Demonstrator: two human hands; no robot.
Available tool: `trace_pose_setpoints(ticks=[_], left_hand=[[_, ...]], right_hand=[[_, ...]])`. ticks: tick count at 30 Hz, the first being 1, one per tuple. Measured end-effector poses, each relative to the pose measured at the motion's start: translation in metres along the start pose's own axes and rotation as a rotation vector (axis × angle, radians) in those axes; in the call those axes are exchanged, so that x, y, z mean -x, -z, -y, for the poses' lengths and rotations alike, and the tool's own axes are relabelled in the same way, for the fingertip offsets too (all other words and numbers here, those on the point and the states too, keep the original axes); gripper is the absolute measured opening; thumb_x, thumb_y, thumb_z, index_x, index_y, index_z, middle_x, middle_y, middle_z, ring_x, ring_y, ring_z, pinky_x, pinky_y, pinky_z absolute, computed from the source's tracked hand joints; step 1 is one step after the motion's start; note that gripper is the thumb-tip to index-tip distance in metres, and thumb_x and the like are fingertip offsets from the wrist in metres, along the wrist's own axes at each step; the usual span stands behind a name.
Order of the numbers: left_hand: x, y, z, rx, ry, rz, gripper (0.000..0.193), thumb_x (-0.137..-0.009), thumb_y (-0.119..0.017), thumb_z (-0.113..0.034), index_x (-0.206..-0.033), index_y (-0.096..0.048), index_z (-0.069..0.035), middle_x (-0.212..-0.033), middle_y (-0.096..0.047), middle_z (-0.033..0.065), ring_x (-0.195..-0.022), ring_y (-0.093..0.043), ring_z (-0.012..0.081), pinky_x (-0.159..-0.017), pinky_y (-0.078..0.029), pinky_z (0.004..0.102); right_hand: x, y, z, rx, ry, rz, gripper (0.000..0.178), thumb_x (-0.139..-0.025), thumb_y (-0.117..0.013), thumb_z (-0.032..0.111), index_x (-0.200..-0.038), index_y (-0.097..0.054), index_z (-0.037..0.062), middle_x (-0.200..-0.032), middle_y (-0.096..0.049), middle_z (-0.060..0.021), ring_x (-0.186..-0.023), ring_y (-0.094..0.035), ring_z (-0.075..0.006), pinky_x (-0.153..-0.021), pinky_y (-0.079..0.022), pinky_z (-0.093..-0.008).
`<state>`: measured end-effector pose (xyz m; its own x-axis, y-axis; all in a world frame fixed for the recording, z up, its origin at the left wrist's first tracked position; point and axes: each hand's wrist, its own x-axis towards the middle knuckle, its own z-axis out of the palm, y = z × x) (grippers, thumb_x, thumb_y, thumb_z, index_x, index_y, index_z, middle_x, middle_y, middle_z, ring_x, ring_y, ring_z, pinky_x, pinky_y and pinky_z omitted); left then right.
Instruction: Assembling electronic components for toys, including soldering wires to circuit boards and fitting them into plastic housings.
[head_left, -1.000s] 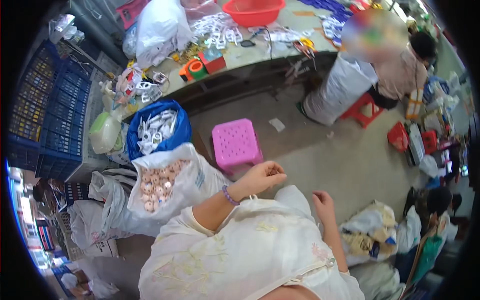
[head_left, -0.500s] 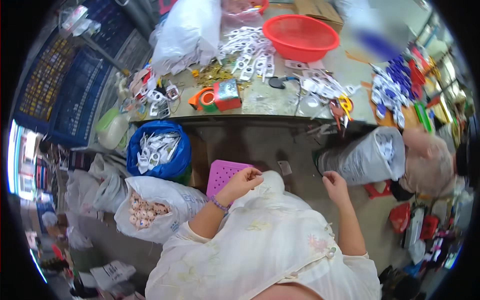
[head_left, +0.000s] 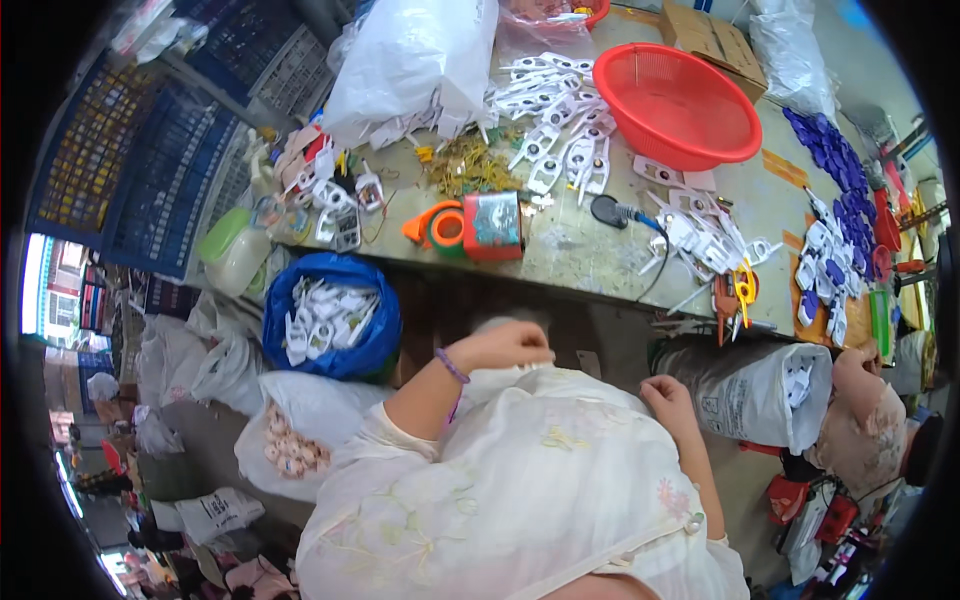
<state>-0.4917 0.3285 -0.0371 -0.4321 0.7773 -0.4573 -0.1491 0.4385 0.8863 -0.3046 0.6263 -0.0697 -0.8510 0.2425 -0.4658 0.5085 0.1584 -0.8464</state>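
My left hand [head_left: 503, 346], a purple beaded bracelet [head_left: 450, 364] on its wrist, is over my lap just short of the workbench [head_left: 570, 245]. Its fingers curl together, and nothing shows in them. Farther right, my right hand [head_left: 667, 402] is loosely closed beside my body, also without anything visible in it. Nearest to the right hand lies a white woven sack [head_left: 740, 390] with white plastic parts at its mouth. On the bench ahead are a black-ended tool with a cable [head_left: 612, 211], a pile of white plastic parts [head_left: 700, 232] and yellow-handled pliers [head_left: 743, 288].
A red basin [head_left: 675, 105] and a large white bag [head_left: 415, 65] stand on the bench. At left are a blue bag of white parts [head_left: 330, 320] and a sack of small pinkish pieces [head_left: 295, 445]. Another person's arm [head_left: 860, 410] is at right, by purple parts [head_left: 840, 180].
The view has shifted closer to the bench. My left hand is nearer the bench edge with its fingers curled, and the pink stool is now mostly hidden. My right hand stays loosely closed.
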Motion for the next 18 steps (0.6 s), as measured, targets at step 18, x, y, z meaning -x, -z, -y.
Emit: trace_pose_setpoints(ticks=[18], left_hand=[[0.013, 0.220, 0.178, -0.383, 0.274, 0.028, 0.020, -0.091, -0.056, -0.023, -0.095, -0.059, -0.003, -0.088, -0.062, 0.0152, -0.083, -0.060, 0.0291, -0.074, -0.048, 0.0394]], right_hand=[[-0.126, -0.150, -0.021, 0.448, -0.389, 0.218, 0.018, -0.087, -0.060, 0.018, -0.099, -0.062, 0.0045, -0.098, -0.068, -0.0121, -0.088, -0.065, -0.0283, -0.079, -0.051, -0.0391]])
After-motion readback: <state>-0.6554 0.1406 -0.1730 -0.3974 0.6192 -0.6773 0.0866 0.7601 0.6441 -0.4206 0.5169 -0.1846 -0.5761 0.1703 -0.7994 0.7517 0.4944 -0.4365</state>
